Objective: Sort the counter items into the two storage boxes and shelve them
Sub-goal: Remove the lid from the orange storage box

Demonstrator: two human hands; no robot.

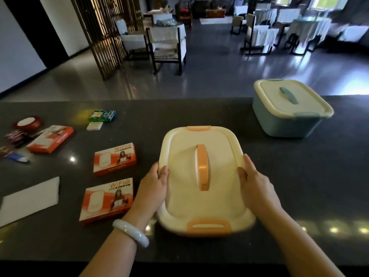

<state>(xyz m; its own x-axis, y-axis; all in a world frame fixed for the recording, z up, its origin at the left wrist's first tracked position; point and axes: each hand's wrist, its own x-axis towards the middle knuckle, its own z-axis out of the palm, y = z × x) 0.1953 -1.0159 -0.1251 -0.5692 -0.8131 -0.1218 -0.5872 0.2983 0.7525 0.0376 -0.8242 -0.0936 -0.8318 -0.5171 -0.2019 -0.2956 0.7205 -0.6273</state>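
Observation:
A cream storage box with an orange handle and orange clips (203, 176) sits lidded on the dark counter (299, 186) right in front of me. My left hand (153, 186) grips its left rim, thumb on the lid. My right hand (253, 182) grips the right rim the same way. A second lidded box, blue with a cream lid (289, 108), stands at the far right. Three orange WiFi cartons lie to the left: one nearest me (107, 200), one behind it (114, 158), one farther left (51, 138).
Also on the counter: a green-blue packet (102, 115) over a small white pad (94, 126), a red tape roll (28, 122), small dark packets (14, 136), a blue-white tube (18, 157), and a white paper sheet (30, 200). Dining chairs and tables stand beyond.

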